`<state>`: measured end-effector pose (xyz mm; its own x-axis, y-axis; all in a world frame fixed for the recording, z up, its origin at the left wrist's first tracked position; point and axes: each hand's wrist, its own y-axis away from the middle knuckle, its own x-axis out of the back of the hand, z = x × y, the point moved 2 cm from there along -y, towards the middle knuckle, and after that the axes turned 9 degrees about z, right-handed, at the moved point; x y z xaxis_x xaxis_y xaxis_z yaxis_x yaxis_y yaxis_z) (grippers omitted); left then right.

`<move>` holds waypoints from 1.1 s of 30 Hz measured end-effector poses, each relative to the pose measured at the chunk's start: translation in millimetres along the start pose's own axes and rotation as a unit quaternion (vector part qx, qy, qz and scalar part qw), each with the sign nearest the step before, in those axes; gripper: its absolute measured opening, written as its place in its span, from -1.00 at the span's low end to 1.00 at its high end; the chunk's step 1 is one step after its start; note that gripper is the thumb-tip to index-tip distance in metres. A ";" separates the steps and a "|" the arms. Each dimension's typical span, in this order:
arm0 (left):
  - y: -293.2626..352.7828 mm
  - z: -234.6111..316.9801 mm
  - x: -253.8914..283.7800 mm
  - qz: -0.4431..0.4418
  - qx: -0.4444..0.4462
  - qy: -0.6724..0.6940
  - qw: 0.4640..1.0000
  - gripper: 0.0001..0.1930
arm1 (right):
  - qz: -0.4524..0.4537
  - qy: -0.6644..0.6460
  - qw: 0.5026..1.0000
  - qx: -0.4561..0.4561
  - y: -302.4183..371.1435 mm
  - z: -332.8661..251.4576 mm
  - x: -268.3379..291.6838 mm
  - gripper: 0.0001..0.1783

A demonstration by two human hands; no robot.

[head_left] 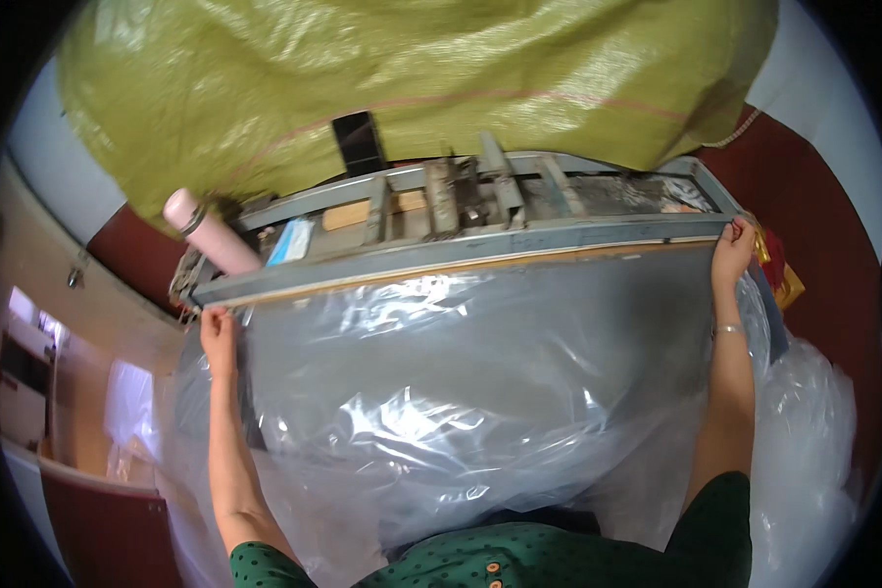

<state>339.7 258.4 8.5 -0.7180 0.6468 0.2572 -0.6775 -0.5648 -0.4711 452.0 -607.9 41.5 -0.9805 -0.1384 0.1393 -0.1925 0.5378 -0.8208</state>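
Both hands pinch the clear bag's (461,392) top edge, left hand (218,331) and right hand (733,250) well apart, stretching it along the sealer bar (461,260) just above my fingertips. Next, I judge, keep it flat and even.

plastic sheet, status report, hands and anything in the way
Left hand and right hand pinching clear plastic sheet at grey machine frame. Pink bottle on frame, clear of sheet.
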 end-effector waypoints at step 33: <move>274.2 194.2 -12.5 -0.394 -0.231 -0.245 0.855 -0.38 | -0.260 0.316 0.912 -0.019 -40.2 184.9 238.6 -0.85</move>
<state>131.9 -4.1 40.0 -0.1238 0.3776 0.9176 -0.9280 0.2834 -0.2418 233.0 -816.3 5.3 -0.5795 0.1181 0.8064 -0.6281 0.5658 -0.5342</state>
